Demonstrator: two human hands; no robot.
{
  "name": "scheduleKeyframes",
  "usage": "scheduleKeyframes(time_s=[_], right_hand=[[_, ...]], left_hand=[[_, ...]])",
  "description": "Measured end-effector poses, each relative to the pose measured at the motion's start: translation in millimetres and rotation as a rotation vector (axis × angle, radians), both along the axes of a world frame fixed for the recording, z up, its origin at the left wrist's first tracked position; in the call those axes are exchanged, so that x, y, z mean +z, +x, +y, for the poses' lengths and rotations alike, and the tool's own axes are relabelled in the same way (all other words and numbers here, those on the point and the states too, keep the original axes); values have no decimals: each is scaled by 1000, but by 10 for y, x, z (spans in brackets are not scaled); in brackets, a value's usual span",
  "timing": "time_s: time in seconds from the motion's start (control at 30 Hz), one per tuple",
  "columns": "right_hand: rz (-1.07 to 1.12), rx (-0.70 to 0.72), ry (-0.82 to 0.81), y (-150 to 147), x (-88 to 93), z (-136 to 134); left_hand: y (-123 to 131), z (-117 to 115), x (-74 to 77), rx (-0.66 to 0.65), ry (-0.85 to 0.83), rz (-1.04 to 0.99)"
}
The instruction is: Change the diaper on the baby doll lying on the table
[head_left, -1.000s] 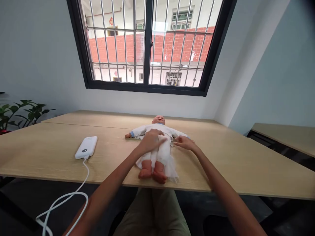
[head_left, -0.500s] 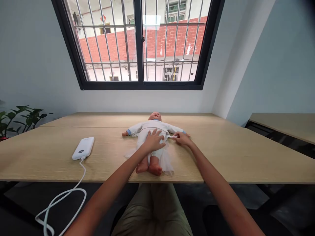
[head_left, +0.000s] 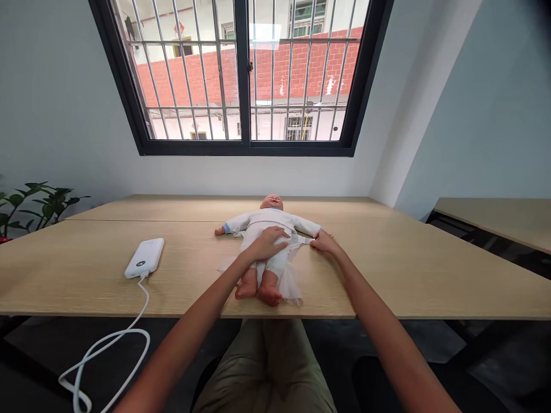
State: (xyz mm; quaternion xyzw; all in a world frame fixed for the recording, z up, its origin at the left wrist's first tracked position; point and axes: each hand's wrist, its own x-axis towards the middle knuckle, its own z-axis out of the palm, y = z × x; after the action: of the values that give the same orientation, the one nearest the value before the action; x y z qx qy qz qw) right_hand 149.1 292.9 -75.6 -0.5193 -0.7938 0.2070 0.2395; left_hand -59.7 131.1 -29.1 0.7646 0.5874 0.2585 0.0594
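Beneath a black-framed, barred window, a vinyl baby doll in a white gauzy gown lies on its back mid-table on a pale wooden table. The left hand, open and flat, steadies the torso; the right hand, nearly closed, pinches a white fabric tie taut.

Since the earlier views, my right hand has drawn the white gown tie out sideways, so it now stretches straight from the baby doll toward my fingers.
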Motion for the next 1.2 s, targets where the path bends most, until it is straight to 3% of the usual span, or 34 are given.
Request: scheduleKeyframes(time_s=[0.1, 0.17, 0.3, 0.37, 0.43, 0.5, 0.57, 0.77, 0.87, 1.03, 1.2], right_hand=[[-48, -80, 160, -58, 34, -186], [15, -24, 269, -89, 100, -450], [270, 313, 466, -231, 201, -1257], [185, 599, 538, -343, 209, -1608], [36, 792, 542, -442, 212, -1798], [-95, 864, 504, -481, 233, -1824], [-193, 844, 482, -440, 285, -1754], [-347, 704, 425, -87, 437, -1468], [-441, 672, 482, -16, 379, -1399], [-571, 652, 672, -157, 247, -1474], [-629, 626, 697, -343, 194, -1571]], left_hand=[[-316, -243, 27, 71, 123, -218], [-548, -450, -24, 203, 186, -294], [-706, -794, -246, 382, 61, -354], [-597, -885, -337, 364, -5, -366], [-451, -931, -380, 313, -72, -350], [-353, -950, -379, 281, -129, -327], [-345, -950, -352, 279, -165, -325], [-659, -869, -214, 218, -202, -359], [-791, -799, -180, 189, -194, -316], [-874, -722, -206, 264, -116, -176], [-954, -707, -277, 236, -62, -115]])
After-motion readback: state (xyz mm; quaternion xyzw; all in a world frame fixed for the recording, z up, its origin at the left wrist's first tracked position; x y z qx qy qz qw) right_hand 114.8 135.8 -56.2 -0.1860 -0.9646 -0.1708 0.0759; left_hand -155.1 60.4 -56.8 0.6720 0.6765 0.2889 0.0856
